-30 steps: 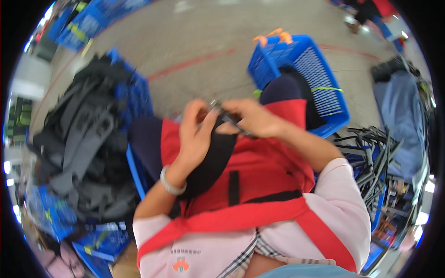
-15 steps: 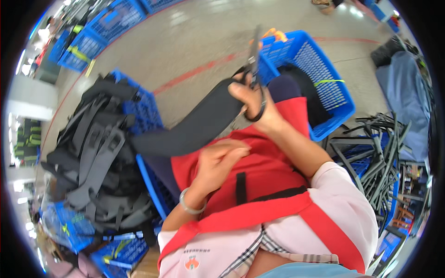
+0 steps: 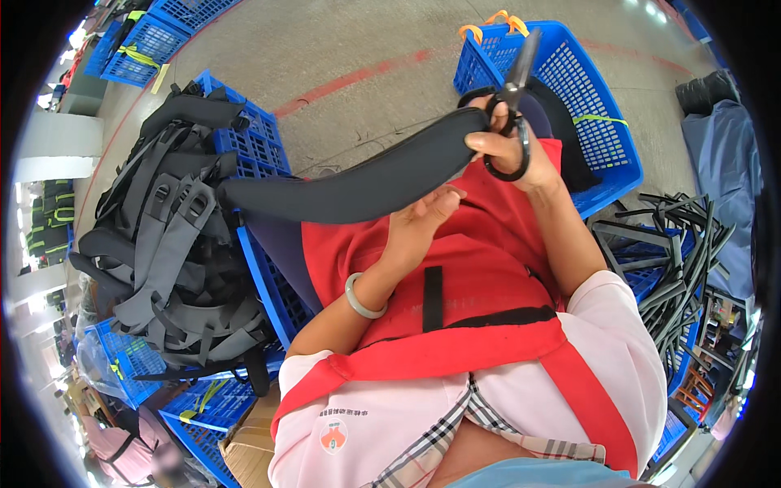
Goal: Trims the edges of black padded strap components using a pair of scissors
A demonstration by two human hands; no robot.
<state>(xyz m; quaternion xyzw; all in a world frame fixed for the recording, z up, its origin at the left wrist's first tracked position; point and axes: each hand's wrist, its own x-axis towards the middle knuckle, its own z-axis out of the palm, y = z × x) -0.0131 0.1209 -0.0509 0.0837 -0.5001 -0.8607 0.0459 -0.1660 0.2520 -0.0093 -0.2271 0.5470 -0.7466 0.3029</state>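
My right hand (image 3: 521, 154) grips a pair of scissors (image 3: 514, 93) with black handles, blades pointing up and away. The same hand pinches the right end of a long, curved, dark grey padded strap (image 3: 350, 187) between thumb and fingers. The strap stretches left across my lap, its far end over the pile at my left. My left hand (image 3: 419, 228) is just below the strap's lower edge, thumb and fingers drawn together. Whether it touches the strap or pinches something small, I cannot make out.
At my left, similar grey straps (image 3: 175, 236) are heaped on a blue crate (image 3: 264, 297). Another blue crate (image 3: 606, 106) ahead right holds black material. Thin dark strips (image 3: 667, 260) lie piled at my right. A red apron (image 3: 488, 252) covers my lap.
My right hand has moved right with the scissors and the strap's end, and the blades now tilt right. My left hand has moved up and right, closer to the strap's lower edge.
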